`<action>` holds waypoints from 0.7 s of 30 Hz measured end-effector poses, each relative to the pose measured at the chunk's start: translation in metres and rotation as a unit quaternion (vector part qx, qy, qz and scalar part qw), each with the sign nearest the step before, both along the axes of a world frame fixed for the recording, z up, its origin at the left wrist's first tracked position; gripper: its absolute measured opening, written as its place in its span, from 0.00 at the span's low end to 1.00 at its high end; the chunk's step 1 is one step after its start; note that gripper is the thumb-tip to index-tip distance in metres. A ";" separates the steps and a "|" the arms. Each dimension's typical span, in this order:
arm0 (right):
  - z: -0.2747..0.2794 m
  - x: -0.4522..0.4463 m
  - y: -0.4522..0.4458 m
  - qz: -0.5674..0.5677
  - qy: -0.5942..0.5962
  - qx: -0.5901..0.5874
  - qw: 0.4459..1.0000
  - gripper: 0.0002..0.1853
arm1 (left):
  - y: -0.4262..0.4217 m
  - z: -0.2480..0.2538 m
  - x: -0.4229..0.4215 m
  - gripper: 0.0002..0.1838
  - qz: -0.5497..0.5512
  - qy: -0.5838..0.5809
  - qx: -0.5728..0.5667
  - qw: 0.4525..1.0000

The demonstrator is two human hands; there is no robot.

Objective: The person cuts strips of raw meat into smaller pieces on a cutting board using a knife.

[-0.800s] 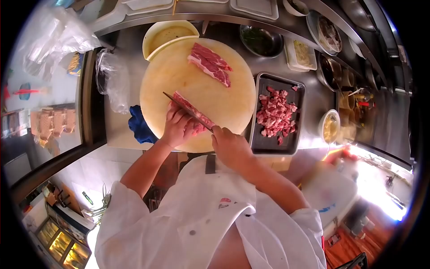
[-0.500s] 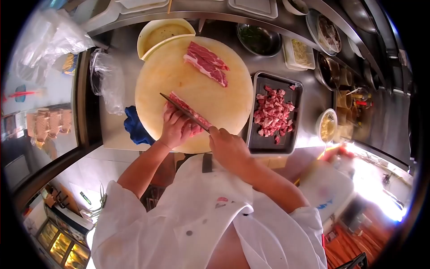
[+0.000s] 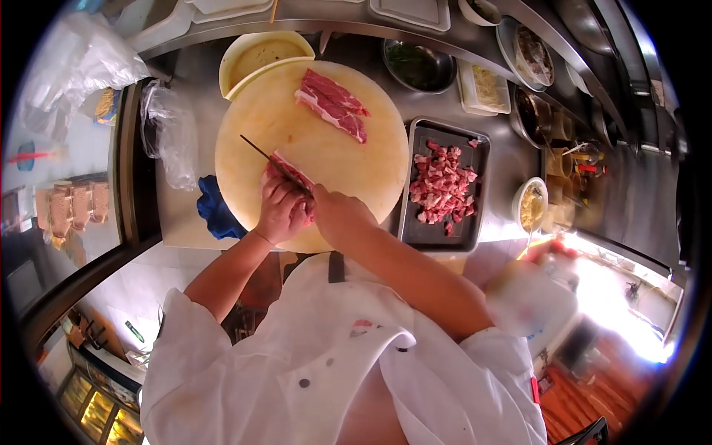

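Observation:
My right hand (image 3: pixel 341 216) grips the handle of a knife (image 3: pixel 265 153), its thin dark blade slanting up and left over the round cutting board (image 3: pixel 356 174). Under and beside that blade lies a strip of raw meat (image 3: pixel 282 163), partly covered by my left hand (image 3: pixel 280 208). The fingers of my left hand curl over the strip and press it to the board near the front left. A larger slab of raw red meat (image 3: pixel 334 107) rests farther back on the board. Whether the blade is into the strip, I cannot tell.
A dark tray (image 3: pixel 478 219) of diced meat (image 3: pixel 441 182) stands right of the board. Behind are a cream container (image 3: pixel 256 46) and a metal bowl with greens (image 3: pixel 419 63). A blue cloth (image 3: pixel 215 211) lies at the left edge. A yellowish-filled bowl (image 3: pixel 531 204) sits farther right.
The knife has slid forward and left across the meat strip, and my right hand has come closer to my left. My left hand still holds the strip. The whole view has shifted slightly.

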State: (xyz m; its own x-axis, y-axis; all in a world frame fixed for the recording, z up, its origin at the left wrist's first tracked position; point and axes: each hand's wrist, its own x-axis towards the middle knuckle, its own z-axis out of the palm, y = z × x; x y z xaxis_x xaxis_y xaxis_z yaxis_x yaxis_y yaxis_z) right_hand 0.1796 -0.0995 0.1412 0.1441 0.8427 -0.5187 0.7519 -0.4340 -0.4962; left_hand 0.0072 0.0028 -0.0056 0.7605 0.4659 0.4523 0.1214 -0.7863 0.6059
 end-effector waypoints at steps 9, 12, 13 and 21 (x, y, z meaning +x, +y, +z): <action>0.023 0.010 -0.030 -0.012 0.016 -0.049 0.999 0.15 | 0.001 -0.004 0.001 0.10 0.018 -0.026 0.012 0.999; 0.017 0.001 -0.020 -0.013 0.016 -0.028 0.999 0.15 | 0.000 -0.007 0.000 0.10 0.012 -0.022 0.002 1.000; 0.006 -0.001 -0.012 -0.010 0.015 -0.019 1.000 0.15 | 0.000 -0.005 0.000 0.09 0.008 -0.020 0.004 1.000; 0.007 -0.005 -0.013 0.018 -0.027 -0.037 0.999 0.15 | 0.004 0.001 0.002 0.12 0.000 -0.009 0.004 1.000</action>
State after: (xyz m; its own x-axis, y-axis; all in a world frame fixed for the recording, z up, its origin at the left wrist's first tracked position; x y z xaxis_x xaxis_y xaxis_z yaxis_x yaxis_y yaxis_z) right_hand 0.1743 -0.1126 0.1486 0.1431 0.8080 -0.5716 0.7922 -0.4396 -0.4232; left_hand 0.0089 0.0072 -0.0048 0.7520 0.4623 0.4698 0.1105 -0.7911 0.6016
